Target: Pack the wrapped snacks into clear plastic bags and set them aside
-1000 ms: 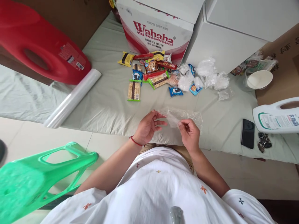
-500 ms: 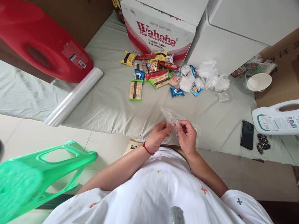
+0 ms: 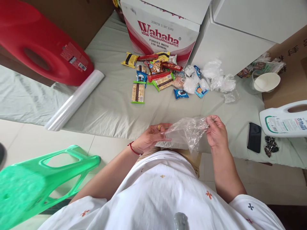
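A clear plastic bag (image 3: 185,131) stretches between my two hands, above the near edge of the cloth-covered surface (image 3: 115,118). My left hand (image 3: 153,135) pinches one end of it, fingers closed on the film. The other, crumpled end is gripped by my right hand (image 3: 216,131) between thumb and fingers. The bag looks flat, with nothing visible inside. Beyond my hands lies a pile of wrapped snacks: a cracker bar (image 3: 138,92), a blue packet (image 3: 181,94) and a yellow packet (image 3: 129,60) among them. Crumpled clear bags (image 3: 217,75) lie to their right.
A Wahaha carton (image 3: 163,32) stands behind the snacks. At left are a plastic roll (image 3: 75,99), a red jug (image 3: 50,44) and a green stool (image 3: 31,182). At right are a white bowl (image 3: 266,82), a white bottle (image 3: 283,123), a phone (image 3: 254,137) and keys (image 3: 271,146).
My hands have moved apart, left hand leftward and right hand rightward. The plastic bag, bunched between them before, is now spread out sideways.
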Demonstrator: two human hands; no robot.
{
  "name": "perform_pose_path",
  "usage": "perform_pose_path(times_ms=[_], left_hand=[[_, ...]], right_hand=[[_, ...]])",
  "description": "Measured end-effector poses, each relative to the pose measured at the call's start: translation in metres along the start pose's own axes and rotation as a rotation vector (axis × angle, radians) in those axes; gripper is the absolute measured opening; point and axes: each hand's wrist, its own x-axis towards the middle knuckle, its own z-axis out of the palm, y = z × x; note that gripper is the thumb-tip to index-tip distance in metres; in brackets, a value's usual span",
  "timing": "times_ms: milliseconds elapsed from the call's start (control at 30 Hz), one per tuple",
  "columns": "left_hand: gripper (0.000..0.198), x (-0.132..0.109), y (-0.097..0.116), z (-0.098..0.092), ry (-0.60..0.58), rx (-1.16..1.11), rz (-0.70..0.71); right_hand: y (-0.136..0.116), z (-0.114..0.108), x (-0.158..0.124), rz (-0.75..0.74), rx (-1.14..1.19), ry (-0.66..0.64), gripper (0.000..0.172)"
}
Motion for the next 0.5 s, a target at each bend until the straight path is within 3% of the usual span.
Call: perform_pose_path(times_ms=[133,200,300,367,500], left_hand=[[0.041,0.0,0.0,-0.001,-0.065,-0.056,-0.046],[0.044,0.003,0.001,-0.006,-0.016,-0.045,-0.035],[0.047,0.016,0.012,-0.019,0.097,0.017,-0.013],[0.047,0.027,0.023,-0.03,0.249,0.103,0.049],[0.039,0.037,0.042,-0.044,0.667,0.259,0.29]], right_hand=[[0.007,0.0,0.006,0.001,-0.073,0.086,0.043],[0.011,0.001,0.012,-0.05,-0.16,0.14,0.04],[0.017,0.003,0.026,-0.059,-0.235,0.119,0.035],[0.02,0.006,0.036,-0.018,-0.243,0.086,0.032],[0.026,0.021,0.053,0.054,-0.242,0.1,0.027]])
